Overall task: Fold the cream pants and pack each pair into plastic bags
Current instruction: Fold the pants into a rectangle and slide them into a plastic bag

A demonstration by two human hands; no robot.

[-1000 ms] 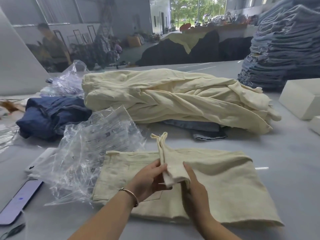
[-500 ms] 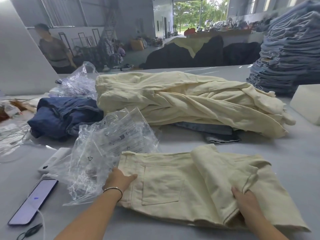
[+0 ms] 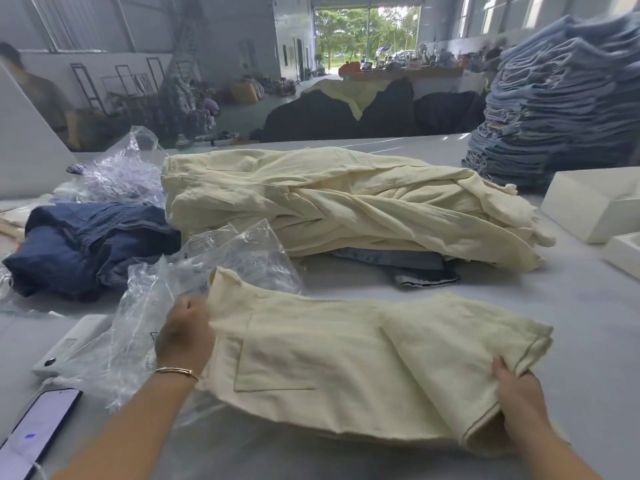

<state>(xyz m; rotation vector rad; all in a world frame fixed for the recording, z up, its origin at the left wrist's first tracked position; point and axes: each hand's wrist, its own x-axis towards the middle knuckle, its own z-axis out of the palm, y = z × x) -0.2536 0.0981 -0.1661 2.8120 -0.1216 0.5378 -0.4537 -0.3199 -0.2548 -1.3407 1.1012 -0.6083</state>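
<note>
Folding is mid-step, one pair on the table, a hand at each end.

Far left: phone lying flat at the table edge, screen lit, with a white device just beyond it. Both clear of the work zone, probably parked there on purpose.

Next: heap of dark blue jeans behind, not part of this job. Clear plastic bags lie crumpled between the jeans and the folded pants, touching the pants' left edge. Handy spot: my guess is a bag gets pulled from there once the fold is finished.

Left hand: fingers curled round the waistband end of the folded pants, that corner lifted slightly off the table. Looks like it's squaring the edge or getting ready to flip it over.

Centre: the pants lie flat on the grey table, back pocket facing up, legs doubled over toward the right. Not in a bag yet.

Behind them: a pile of cream pants, loose and unfolded, sitting on some denim. That's the remaining stock, so the task is far from done.

Right hand: clamped on the doubled leg end, thumb on top and fingers tucked under the layers. Holding both ends keeps the layers aligned for the next fold.

Far right: tall stack of folded jeans, and white boxes near the table edge.
</note>
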